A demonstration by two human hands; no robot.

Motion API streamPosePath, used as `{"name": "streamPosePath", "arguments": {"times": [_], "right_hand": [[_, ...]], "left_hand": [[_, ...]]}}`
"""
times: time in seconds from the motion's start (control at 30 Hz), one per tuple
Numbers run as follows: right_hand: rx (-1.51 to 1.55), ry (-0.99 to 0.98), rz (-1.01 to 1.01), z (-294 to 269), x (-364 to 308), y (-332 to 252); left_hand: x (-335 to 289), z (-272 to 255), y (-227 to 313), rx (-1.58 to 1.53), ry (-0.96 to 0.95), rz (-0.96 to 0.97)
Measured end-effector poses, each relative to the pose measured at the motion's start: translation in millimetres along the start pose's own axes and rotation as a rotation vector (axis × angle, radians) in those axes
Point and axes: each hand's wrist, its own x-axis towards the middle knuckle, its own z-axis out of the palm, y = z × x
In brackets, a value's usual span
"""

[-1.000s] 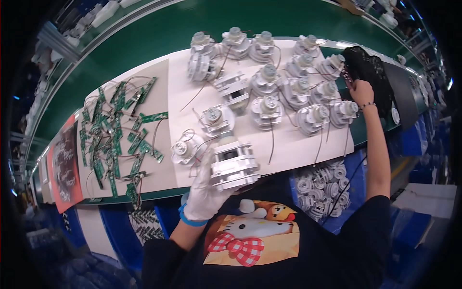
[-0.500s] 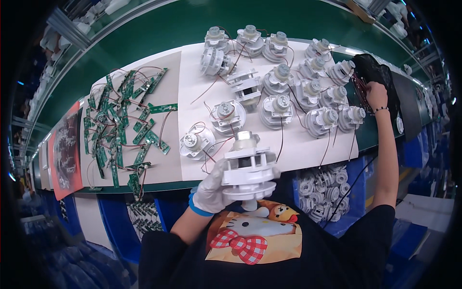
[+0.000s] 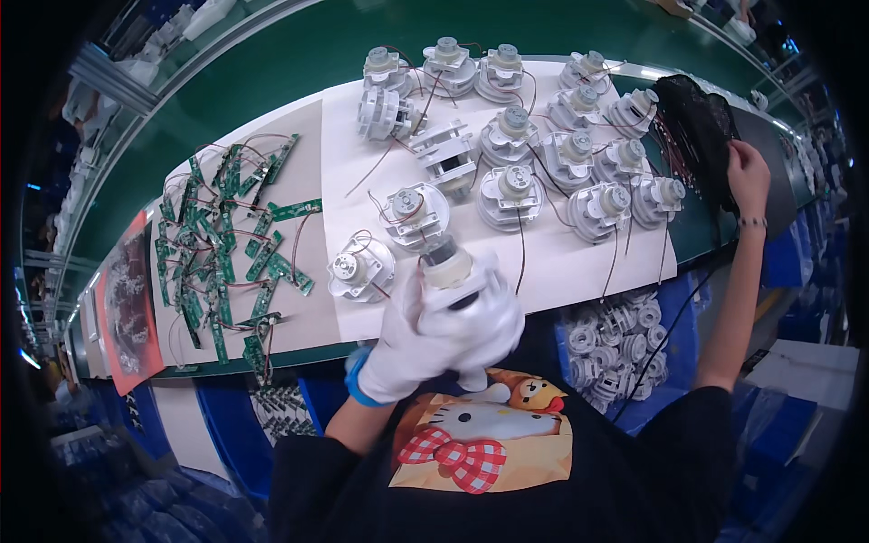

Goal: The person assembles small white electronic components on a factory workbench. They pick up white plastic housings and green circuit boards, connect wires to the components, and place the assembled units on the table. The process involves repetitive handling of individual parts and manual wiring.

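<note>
My left hand (image 3: 412, 339), in a white glove with a blue band at the wrist, is closed around a white plastic motor assembly (image 3: 448, 271). Its round motor end points up and away from me, and the lower part is blurred and partly covered by the glove. At the right, my bare right hand (image 3: 749, 181) pinches the edge of a black plastic bag (image 3: 701, 122). Dark red wires (image 3: 670, 149) lie along the bag's left side. Several similar motor assemblies (image 3: 513, 185) with thin wires stand on the white sheet (image 3: 434, 321) in front of me.
Green circuit boards with wires (image 3: 222, 235) lie spread out at the left. Beyond them is an orange-red sheet (image 3: 136, 308) under clear plastic. Below the table edge, a blue bin (image 3: 679, 335) holds white plastic parts (image 3: 615, 348); boards fill another bin (image 3: 281, 407).
My right hand has shifted from the wires to the right edge of the black bag. The assembly in my left hand has turned and tilted. The view has shifted slightly.
</note>
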Motion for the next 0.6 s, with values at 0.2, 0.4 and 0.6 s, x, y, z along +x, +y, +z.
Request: {"name": "streamPosePath", "arguments": {"times": [0.2,0.4,0.6], "right_hand": [[1.134,-0.134,0.173,-38.8,-115.9,-142.7],[1.472,-0.417,0.374,-44.9,-175.0,-193.1],[1.558,-0.627,0.433,-62.2,-199.6,-213.7]], "left_hand": [[36.8,-17.2,-40.9,1.498,0.331,0.882],[46.8,-19.3,-52.3,1.699,0.307,0.888],[10.9,-16.4,-46.9,1.688,0.315,0.551]]}}
